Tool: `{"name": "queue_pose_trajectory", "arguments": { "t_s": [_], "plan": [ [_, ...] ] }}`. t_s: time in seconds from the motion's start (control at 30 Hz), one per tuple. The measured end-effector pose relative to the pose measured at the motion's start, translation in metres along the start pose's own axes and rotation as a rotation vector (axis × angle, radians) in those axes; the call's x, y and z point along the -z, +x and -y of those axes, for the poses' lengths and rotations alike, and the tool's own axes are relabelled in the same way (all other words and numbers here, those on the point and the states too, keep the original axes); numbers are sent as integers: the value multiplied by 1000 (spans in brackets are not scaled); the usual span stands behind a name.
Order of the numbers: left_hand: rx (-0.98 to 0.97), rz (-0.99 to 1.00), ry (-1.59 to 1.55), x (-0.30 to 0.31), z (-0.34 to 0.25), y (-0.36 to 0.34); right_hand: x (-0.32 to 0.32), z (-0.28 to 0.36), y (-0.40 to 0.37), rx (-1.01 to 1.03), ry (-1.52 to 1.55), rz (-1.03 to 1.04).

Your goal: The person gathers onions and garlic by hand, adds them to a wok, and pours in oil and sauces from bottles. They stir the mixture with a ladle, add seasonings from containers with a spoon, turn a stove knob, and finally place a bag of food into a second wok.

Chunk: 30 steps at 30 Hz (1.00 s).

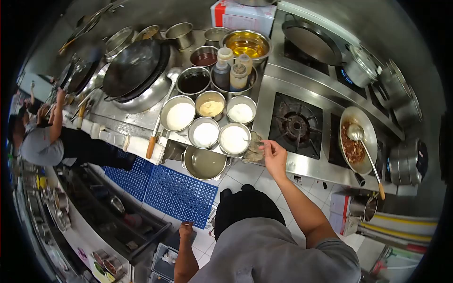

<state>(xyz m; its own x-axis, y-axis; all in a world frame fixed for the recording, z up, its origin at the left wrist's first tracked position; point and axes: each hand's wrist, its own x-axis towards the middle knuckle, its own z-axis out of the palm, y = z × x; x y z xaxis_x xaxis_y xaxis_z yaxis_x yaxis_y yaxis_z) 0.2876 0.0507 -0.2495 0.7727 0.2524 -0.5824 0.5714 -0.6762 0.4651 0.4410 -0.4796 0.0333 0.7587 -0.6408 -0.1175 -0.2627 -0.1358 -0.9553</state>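
Note:
My right hand (273,153) is held out over the counter's front edge, its thumb and fingertips pinched together. What they hold, if anything, is too small to make out. Just left of the fingertips lies a grey-brown cloth (255,148), beside a metal pot of white powder (234,138). More pots stand close by: white contents (205,132), white granules (240,110), a yellowish powder (210,105) and a larger white one (178,116). Low over the floor, away from the counter, my left hand (186,229) hangs with curled fingers; something dark shows at them.
Right of the pots is an unlit burner (297,124). A wok (355,150) with brown food and a ladle (361,141) sits farther right. Squeeze bottles (238,76) stand behind the pots. A pot of liquid (205,162) is below the counter edge. Another person (45,146) works at left.

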Motion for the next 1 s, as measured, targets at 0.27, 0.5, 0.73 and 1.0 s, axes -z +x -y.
{"name": "queue_pose_trajectory", "arguments": {
  "t_s": [0.27,0.5,0.73,1.0],
  "plan": [
    [-291,-48,206,35,27,63,-1,7,-15,-21,140,-82],
    [-377,50,227,50,-38,39,6,-8,-15,-211,457,-29],
    [-322,165,172,-12,-19,31,97,16,-18,-285,860,-70],
    [-10,370,401,-65,-62,8,310,14,-14,16,876,-464]
  ]
}}
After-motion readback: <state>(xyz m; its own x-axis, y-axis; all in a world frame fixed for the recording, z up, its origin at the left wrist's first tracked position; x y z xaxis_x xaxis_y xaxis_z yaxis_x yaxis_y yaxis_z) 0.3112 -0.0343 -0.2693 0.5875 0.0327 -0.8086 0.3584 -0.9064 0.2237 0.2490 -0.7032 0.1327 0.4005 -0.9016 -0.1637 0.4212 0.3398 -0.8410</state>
